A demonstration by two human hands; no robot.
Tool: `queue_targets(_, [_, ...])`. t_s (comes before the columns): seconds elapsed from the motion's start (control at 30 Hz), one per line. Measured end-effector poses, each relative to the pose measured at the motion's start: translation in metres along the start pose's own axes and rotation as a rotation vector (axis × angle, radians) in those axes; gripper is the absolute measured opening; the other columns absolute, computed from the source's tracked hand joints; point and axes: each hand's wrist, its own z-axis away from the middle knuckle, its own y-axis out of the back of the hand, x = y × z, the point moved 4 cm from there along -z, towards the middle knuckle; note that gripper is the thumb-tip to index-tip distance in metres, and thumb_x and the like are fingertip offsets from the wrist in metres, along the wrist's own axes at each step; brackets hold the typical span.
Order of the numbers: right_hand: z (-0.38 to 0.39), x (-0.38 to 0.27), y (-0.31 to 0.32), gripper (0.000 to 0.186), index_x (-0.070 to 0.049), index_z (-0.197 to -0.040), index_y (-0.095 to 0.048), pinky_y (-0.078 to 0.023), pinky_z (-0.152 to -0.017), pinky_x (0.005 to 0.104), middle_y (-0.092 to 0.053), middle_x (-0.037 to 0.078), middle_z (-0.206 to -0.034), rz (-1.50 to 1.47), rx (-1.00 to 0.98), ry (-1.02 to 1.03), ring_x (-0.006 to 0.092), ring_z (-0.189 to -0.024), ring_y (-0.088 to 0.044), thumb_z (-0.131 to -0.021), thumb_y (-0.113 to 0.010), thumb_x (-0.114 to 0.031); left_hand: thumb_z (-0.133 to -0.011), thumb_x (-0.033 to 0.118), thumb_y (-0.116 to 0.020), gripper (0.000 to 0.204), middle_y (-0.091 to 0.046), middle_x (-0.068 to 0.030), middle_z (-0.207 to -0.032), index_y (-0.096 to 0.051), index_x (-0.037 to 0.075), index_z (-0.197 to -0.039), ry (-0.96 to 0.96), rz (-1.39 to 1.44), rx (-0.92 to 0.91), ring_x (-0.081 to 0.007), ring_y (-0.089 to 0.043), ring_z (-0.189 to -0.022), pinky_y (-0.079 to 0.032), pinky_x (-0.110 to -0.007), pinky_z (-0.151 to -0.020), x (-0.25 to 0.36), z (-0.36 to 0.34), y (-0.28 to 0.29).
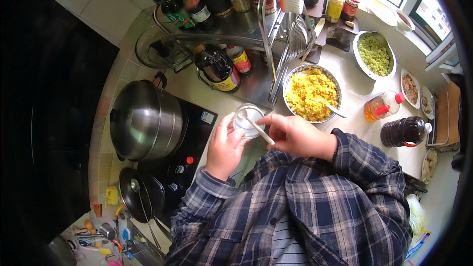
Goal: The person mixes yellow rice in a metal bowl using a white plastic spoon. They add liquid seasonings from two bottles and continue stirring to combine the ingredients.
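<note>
My left hand [224, 150] holds a small round container with white contents [251, 116] in front of me, its fingers curled round the side. My right hand [295, 138] is at the container's right, its fingers closed on a white spoon [261, 133], whose bowl is over or inside the container; I cannot tell how deep. Beyond them to the right stands a patterned bowl of yellow crumbly food [308, 91] with a white spoon handle resting over its rim.
A lidded steel pot [145, 118] and dark pan [133, 197] sit on the cooktop at left. Ahead stands a shelf rack [226, 34] of jars and bottles. At right are a green-food bowl [374, 54], oil bottle [379, 108], dark jug [401, 133] and plates [411, 88].
</note>
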Motion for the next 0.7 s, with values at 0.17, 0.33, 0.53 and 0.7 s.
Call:
queue_targets(0.17, [0.001, -0.001, -0.012, 0.027, -0.007, -0.107, -0.065, -0.052, -0.066, 0.038, -0.062, 0.012, -0.077, 0.149, 0.071, 0.152, 0.0292, -0.07, -0.063, -0.081, -0.072, -0.012, -0.08, 0.009, -0.074, 0.033, -0.054, -0.0192, -0.127, -0.063, 0.002, -0.111, -0.026, -0.058, 0.012, -0.0317, -0.061, -0.1, -0.052, -0.039, -0.087, 0.008, 0.01, -0.013])
queue_targets(0.33, [0.009, -0.005, -0.003, 0.012, -0.002, -0.094, -0.061, -0.052, -0.07, 0.0434, -0.065, 0.016, -0.082, 0.233, 0.238, 0.223, 0.0367, -0.078, -0.064, -0.087, -0.062, -0.011, -0.079, 0.01, -0.075, 0.028, -0.053, -0.02, -0.129, -0.064, 0.004, -0.104, -0.022, -0.103, 0.022, -0.0331, -0.061, -0.1, -0.052, -0.04, -0.088, 0.01, 0.011, -0.016])
queue_targets(0.53, [0.007, -0.001, -0.007, 0.01, -0.001, -0.092, -0.06, -0.052, -0.071, 0.0444, -0.064, 0.018, -0.083, 0.145, 0.142, 0.232, 0.0384, -0.081, -0.063, -0.088, -0.059, -0.01, -0.079, 0.009, -0.075, 0.027, -0.053, -0.0198, -0.129, -0.063, 0.004, -0.103, -0.032, -0.119, -0.016, -0.0336, -0.061, -0.102, -0.052, -0.04, -0.089, 0.015, 0.007, -0.017])
queue_targets(0.7, [0.011, 0.005, -0.002, 0.01, -0.001, -0.093, -0.061, -0.051, -0.071, 0.0434, -0.064, 0.02, -0.084, 0.003, 0.184, 0.152, 0.0385, -0.081, -0.063, -0.09, -0.06, -0.01, -0.08, 0.009, -0.075, 0.024, -0.053, -0.0205, -0.129, -0.063, 0.004, -0.1, -0.022, -0.064, -0.002, -0.0342, -0.061, -0.101, -0.052, -0.04, -0.088, 0.017, 0.003, -0.019])
